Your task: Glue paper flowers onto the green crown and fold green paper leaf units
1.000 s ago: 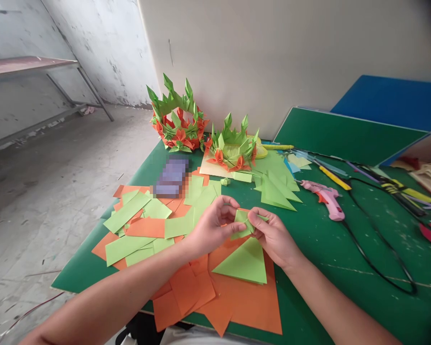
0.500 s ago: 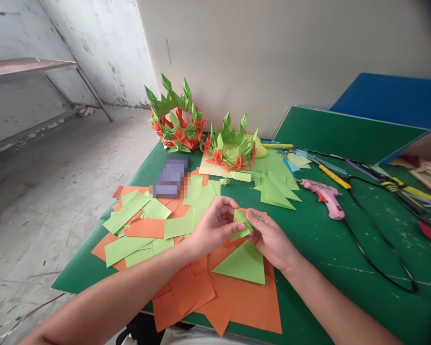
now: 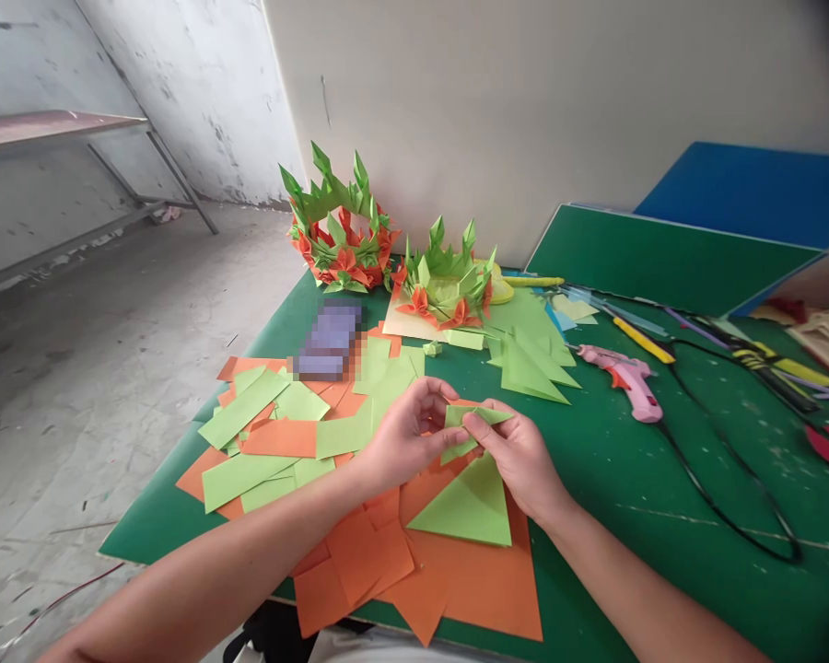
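Between my two hands is a small folded piece of green paper [image 3: 456, 420], held up over the table. My left hand [image 3: 414, 428] pinches its left side between thumb and fingers. On the right side, my right hand [image 3: 515, 451] grips it, thumb pressed on the front and a pointed flap sticking out above. Directly beneath lies a larger green paper triangle [image 3: 466, 511] on a big orange sheet [image 3: 490, 589]. Loose orange pieces [image 3: 366, 552] overlap to its left, and cut green strips [image 3: 249, 479] are heaped beyond my left forearm.
Two green and orange paper crowns [image 3: 345, 239] stand at the back. A blurred purple object [image 3: 330, 339] lies left of centre. Folded green sheets [image 3: 531, 364] are behind my hands. A pink glue gun [image 3: 625, 378] with a black cord rests right, near cutters [image 3: 766, 368] and leaning green board [image 3: 663, 258].
My right thumb has shifted left and down across the green paper. A pointed flap now shows more plainly to the right. The left hand has barely moved.
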A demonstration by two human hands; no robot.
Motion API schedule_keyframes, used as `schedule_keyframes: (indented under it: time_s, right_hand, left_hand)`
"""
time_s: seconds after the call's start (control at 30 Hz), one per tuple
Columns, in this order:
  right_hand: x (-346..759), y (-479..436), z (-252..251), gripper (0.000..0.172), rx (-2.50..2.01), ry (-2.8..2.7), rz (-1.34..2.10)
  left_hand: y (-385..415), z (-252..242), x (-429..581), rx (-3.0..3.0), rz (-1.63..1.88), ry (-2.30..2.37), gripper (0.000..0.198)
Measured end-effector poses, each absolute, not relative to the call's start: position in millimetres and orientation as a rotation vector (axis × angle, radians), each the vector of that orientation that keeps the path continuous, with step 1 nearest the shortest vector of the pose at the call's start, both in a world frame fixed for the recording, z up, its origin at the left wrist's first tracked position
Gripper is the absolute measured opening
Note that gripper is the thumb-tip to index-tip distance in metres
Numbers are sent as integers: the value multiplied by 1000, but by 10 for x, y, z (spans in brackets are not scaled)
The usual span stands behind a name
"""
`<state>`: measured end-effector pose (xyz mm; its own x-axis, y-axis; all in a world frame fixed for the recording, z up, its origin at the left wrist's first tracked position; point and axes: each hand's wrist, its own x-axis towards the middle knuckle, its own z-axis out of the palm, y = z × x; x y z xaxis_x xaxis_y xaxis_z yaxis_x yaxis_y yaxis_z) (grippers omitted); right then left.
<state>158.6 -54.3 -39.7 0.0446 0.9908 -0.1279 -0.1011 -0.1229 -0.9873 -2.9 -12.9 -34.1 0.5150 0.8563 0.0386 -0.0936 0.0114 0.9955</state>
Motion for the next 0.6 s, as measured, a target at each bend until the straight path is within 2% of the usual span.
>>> schedule_keyframes:
  time_s: [0.6]
  right_hand:
    - [1635, -559, -344, 39, -1238, -1153, 1217]
  left_hand:
    - [-196, -240, 13, 1255, 822, 778, 35]
